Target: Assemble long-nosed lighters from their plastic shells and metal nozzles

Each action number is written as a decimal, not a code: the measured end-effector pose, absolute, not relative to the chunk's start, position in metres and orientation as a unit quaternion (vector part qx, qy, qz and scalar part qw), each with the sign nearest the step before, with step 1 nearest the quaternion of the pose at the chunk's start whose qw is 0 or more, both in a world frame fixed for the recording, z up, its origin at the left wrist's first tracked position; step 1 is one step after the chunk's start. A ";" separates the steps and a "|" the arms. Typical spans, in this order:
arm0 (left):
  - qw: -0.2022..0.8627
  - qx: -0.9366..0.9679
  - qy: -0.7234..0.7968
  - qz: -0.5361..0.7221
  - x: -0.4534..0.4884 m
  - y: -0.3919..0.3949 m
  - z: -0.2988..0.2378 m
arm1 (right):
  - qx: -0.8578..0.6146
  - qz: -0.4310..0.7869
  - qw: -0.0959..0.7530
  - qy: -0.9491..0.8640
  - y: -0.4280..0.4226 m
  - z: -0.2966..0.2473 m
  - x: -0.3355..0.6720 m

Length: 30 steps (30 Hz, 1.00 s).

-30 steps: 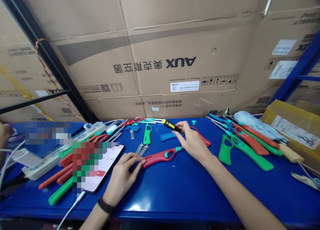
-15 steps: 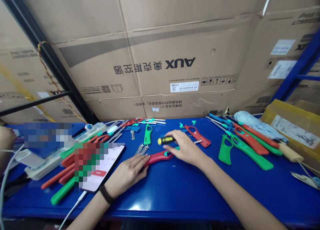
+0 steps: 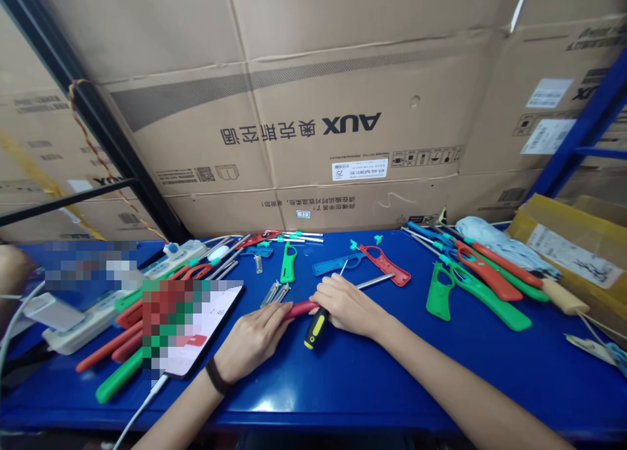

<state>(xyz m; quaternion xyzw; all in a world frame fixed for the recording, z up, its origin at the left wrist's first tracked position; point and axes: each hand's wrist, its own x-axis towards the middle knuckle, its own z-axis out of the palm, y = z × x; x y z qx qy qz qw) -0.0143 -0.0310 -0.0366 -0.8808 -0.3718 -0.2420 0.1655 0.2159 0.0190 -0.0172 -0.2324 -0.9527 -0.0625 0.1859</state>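
A red gas lighter (image 3: 300,309) is lying sideways on the blue bench (image 3: 372,398), pointing from one hand to the other. The left hand (image 3: 252,341) is reaching flat along it, fingers touching its end, and I cannot tell if it is gripping. The right hand (image 3: 345,304) is curling over it, closing around a yellow-and-black screwdriver (image 3: 316,328) whose handle is pointing back toward the person.

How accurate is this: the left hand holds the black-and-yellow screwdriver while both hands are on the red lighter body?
Not quite: the right hand, not the left hand, holds the black-and-yellow screwdriver, its handle showing below the fingers, as the head view shows. Both hands are on the red lighter body.
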 end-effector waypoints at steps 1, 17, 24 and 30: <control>0.165 -0.879 -0.375 -0.243 -0.014 -0.031 -0.036 | -0.228 -0.072 0.186 -0.953 0.018 -0.018 0.214; 0.103 -0.877 -0.386 -0.267 -0.016 -0.056 -0.031 | -0.357 0.199 0.517 -0.752 0.022 0.018 0.233; 0.035 -0.812 -0.493 -0.310 -0.017 -0.062 -0.035 | -0.213 0.542 0.606 -0.542 0.006 0.025 0.164; 0.007 -0.797 -0.508 -0.326 -0.019 -0.059 -0.038 | -0.169 0.653 0.559 -0.483 0.003 0.015 0.122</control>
